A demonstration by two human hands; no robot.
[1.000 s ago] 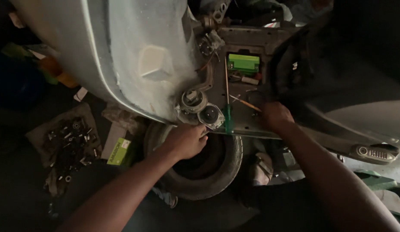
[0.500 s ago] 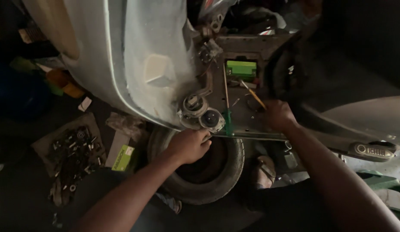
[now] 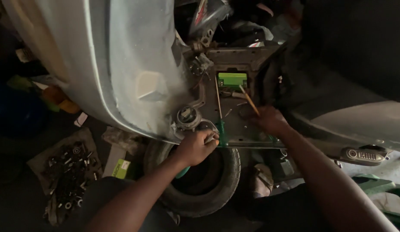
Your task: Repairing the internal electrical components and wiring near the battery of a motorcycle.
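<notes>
Since the frame a second ago, the left hand (image 3: 195, 146) has slid from the rim of the worn black rubber tyre (image 3: 200, 180) up to the edge of the dark metal floor tray (image 3: 234, 124) of the scooter, and the right hand (image 3: 269, 120) has moved a little lower along that tray; the view itself has also drifted.

Taking that tray as the landmark: the big pale grey-green plastic body panel (image 3: 101, 60) rises to its left and hangs over the floor, tipped aside, seemingly so the tray lies open from above. The tyre lies flat just below the tray. On the tray's upper part sits a bright green rectangular box (image 3: 232, 80), block-shaped, its label too small to make out. A long thin screwdriver with a green handle (image 3: 219, 111) lies lengthwise on the tray beside the box.

The left hand is curled closed around something pale at the tray's lower left corner, next to a round silvery metal fitting (image 3: 188, 117); what it grips I cannot tell. The right hand is closed on a slim brownish stick-like tool (image 3: 250, 103), its tip angled up toward the green box.

Well left of the tray, on the floor, lies a yellow-green cardboard packet (image 3: 119, 167), and further left a grey cloth strewn with small bolts (image 3: 69, 172).
</notes>
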